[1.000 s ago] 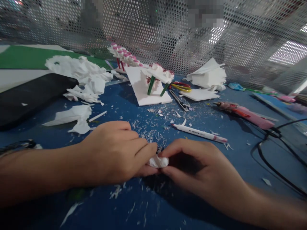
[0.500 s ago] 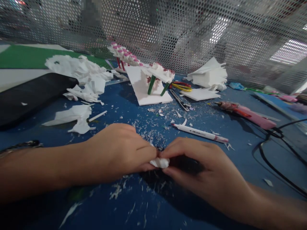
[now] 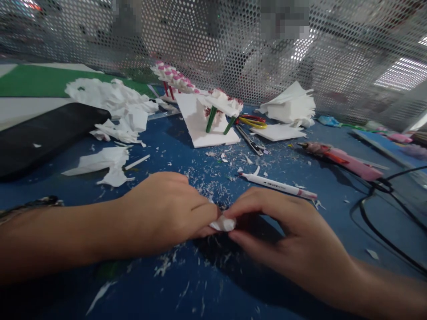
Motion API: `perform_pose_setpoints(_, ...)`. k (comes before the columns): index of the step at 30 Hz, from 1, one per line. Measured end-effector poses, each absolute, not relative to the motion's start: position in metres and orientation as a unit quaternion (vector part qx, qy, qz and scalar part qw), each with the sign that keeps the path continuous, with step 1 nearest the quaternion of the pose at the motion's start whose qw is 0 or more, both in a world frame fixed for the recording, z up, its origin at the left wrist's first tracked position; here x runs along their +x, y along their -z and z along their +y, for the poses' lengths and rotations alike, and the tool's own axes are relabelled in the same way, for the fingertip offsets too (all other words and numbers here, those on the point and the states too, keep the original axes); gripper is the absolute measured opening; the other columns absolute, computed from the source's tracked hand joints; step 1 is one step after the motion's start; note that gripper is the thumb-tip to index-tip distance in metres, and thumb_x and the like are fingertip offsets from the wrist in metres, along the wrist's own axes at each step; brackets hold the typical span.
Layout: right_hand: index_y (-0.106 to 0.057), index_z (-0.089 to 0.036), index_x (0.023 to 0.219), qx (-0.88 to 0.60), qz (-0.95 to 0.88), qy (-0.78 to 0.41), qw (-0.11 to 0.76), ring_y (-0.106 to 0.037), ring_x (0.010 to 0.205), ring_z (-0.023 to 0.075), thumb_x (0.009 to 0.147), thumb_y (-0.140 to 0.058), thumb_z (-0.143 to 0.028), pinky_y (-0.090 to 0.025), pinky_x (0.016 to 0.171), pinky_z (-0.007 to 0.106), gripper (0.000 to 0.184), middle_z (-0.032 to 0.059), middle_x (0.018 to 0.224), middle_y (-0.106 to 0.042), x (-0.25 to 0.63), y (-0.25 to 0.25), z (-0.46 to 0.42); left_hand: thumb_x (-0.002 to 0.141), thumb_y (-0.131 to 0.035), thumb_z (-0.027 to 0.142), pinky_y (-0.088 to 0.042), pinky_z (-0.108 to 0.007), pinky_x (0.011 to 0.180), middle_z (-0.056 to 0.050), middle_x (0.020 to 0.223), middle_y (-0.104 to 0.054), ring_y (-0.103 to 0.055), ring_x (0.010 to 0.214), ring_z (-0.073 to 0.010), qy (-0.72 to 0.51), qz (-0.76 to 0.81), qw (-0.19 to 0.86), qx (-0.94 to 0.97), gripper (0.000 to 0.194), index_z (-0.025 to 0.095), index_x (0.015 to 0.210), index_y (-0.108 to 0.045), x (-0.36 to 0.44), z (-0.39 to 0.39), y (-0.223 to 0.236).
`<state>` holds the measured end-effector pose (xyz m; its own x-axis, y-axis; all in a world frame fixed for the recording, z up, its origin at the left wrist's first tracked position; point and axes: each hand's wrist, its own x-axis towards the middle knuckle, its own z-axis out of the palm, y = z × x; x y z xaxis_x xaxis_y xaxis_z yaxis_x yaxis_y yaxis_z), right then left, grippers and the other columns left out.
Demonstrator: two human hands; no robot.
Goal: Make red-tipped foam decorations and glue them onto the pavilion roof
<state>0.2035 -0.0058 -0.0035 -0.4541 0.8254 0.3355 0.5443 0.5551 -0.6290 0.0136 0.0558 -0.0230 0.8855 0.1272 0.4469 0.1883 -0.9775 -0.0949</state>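
- Two bare hands met over the worktop (image 3: 160, 153), nearer the person than the white marker (image 3: 280, 185), which lay on its side and served as the landmark.
- The small white wad (image 3: 223, 223), apparently paper, was between the hands, on the near side of the marker and a little to its left.
- The left hand (image 3: 171, 209), left of the marker, had its fingers curled in and gripped the wad's left end, hiding part of it.
- The right hand (image 3: 287, 222), just on the near side of the marker, pinched the wad's right end between thumb and forefinger.
- Beyond the marker and to its left stood a paper model (image 3: 224, 102) with green legs.
- Scissors (image 3: 251, 122) with red and yellow handles lay beyond the marker, close to that model.
- Right of the marker and farther off lay a pink glue gun (image 3: 347, 161).
- Well to the marker's left were a torn white sheet (image 3: 115, 165), a heap of crumpled paper (image 3: 113, 98) and a flat black object (image 3: 50, 138).
- White scraps (image 3: 163, 264) dotted the surface on both the near and far sides of the marker.
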Motion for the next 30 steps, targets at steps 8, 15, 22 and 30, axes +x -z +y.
perform_pose_setpoints(8, -0.059, -0.012, 0.073, -0.394, -0.826, -0.233, 0.329, -0.057, 0.063, 0.0053, 0.076, -0.059, -0.008, -0.045, 0.059, 0.013, 0.005, 0.0000, 0.067, -0.062, 0.2066, -0.0016, -0.0067, 0.099, -0.012, 0.025, -0.029, -0.028, 0.045, 0.004, 0.045, -0.052, -0.042, 0.038, -0.0112, 0.231, -0.084, 0.069, -0.967, 0.058, 0.017, 0.057, -0.051, 0.0144, 0.0540, 0.0230)
perform_pose_setpoints(15, -0.050, -0.017, 0.080, -0.421, -0.793, -0.252, 0.362, -0.053, 0.062, 0.0055, 0.084, -0.049, -0.014, -0.044, 0.056, 0.014, 0.006, -0.0025, 0.069, -0.056, 0.2082, 0.0012, -0.0088, 0.099, -0.024, 0.022, -0.028, -0.027, 0.046, 0.005, 0.049, -0.057, -0.045, 0.040, -0.0095, 0.232, -0.089, 0.071, -0.966, 0.047, 0.017, 0.068, -0.060, 0.0138, 0.0543, 0.0248)
perform_pose_setpoints(22, -0.049, -0.018, 0.069, -0.415, -0.811, -0.250, 0.327, -0.048, 0.054, 0.0057, 0.091, -0.038, -0.018, -0.041, 0.051, 0.016, 0.024, -0.0037, 0.060, -0.051, 0.2109, -0.0014, -0.0072, 0.099, -0.022, 0.023, -0.028, -0.028, 0.047, 0.005, 0.046, -0.053, -0.043, 0.039, -0.0107, 0.226, -0.094, 0.074, -0.967, 0.050, 0.018, 0.061, -0.054, 0.0152, 0.0533, 0.0241)
perform_pose_setpoints(30, -0.054, -0.014, 0.071, -0.375, -0.825, -0.272, 0.325, -0.053, 0.056, 0.0041, 0.079, -0.061, -0.012, -0.043, 0.053, 0.011, 0.010, -0.0027, 0.063, -0.058, 0.2092, -0.0016, -0.0086, 0.099, -0.021, 0.025, -0.029, -0.027, 0.047, 0.004, 0.048, -0.057, -0.044, 0.040, -0.0109, 0.236, -0.102, 0.075, -0.963, 0.050, 0.018, 0.065, -0.056, 0.0125, 0.0562, 0.0310)
